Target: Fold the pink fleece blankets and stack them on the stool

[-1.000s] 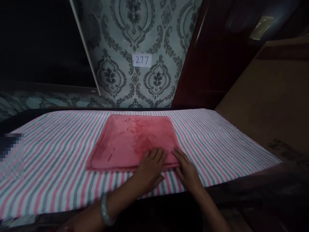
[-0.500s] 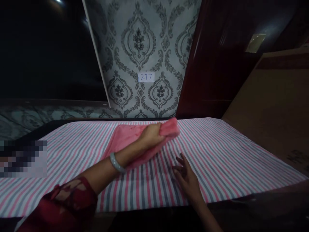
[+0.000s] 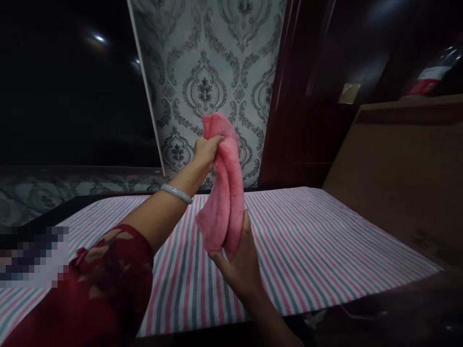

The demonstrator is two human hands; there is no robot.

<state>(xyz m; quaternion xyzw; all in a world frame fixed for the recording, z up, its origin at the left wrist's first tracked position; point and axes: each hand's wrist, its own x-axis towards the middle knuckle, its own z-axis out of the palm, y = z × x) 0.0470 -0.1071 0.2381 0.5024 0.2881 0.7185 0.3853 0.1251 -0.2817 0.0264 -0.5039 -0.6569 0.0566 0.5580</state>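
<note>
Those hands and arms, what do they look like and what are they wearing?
Above the gloveless left hand are a rounded, pale grey bangle and a dark red patterned sleeve. The right hand is gloveless too, with no sleeve showing.

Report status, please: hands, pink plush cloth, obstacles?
Left hand grips pink plush cloth high, right hand low. Cloth folded, held above striped fabric sheet. No obstacle visible.

Cannot see all of the left hand (image 3: 206,152) behind the pink cloth (image 3: 235,188), read blurred markings (image 3: 427,239) on the cardboard box (image 3: 394,168) at right, or make out the pixelated patch (image 3: 34,255) at left.
</note>
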